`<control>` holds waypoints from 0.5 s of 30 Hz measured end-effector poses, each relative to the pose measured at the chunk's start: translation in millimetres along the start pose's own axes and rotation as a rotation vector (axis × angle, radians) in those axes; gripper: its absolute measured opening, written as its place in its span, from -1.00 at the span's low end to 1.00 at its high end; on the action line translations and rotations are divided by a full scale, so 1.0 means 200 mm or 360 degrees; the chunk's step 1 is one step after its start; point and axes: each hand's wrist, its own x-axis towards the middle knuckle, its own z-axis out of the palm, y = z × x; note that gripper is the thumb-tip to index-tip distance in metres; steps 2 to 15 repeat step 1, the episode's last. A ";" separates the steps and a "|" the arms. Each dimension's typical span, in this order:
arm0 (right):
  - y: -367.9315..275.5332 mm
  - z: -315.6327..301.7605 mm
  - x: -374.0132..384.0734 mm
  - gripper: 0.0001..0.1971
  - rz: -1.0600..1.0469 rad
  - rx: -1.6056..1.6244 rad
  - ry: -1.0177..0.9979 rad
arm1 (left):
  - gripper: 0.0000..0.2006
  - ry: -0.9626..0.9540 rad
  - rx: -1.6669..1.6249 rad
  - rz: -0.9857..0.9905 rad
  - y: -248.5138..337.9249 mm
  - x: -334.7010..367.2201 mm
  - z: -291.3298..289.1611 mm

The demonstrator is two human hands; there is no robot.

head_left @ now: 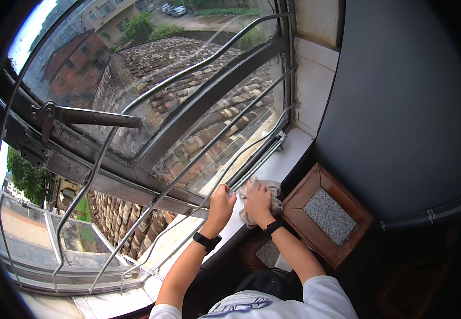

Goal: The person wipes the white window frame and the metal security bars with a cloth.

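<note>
A crumpled grey-beige cloth (276, 187) lies on the white window sill (289, 151). My right hand (258, 201) presses down on it with bent fingers, and cloth shows on both sides of the hand. To its left, my left hand (221, 206) is closed beside the lower window frame, next to a thin bent metal bar (231, 161). The inside of that hand is hidden, so I cannot make out what it grips, if anything. A metal window track (259, 159) runs along the sill toward both hands.
Several metal bars cross the window in front of the dark frame (209, 87). A hinged metal arm (95, 117) juts out at left. Right of the sill stands a wooden stool-like piece with a speckled stone top (330, 216), beside a dark grey panel (395, 111). Tiled roofs lie outside.
</note>
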 end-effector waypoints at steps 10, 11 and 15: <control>0.00 0.00 -0.01 -0.40 -0.0008 -0.0003 -0.0005 | -0.79 0.0007 0.0005 0.0010 -0.01 -0.01 0.00; 0.00 0.00 -0.01 -0.40 -0.0008 -0.0003 -0.0005 | -0.79 0.0007 0.0005 0.0010 -0.01 -0.01 0.00; 0.00 0.00 -0.01 -0.40 -0.0008 -0.0003 -0.0005 | -0.79 0.0007 0.0005 0.0010 -0.01 -0.01 0.00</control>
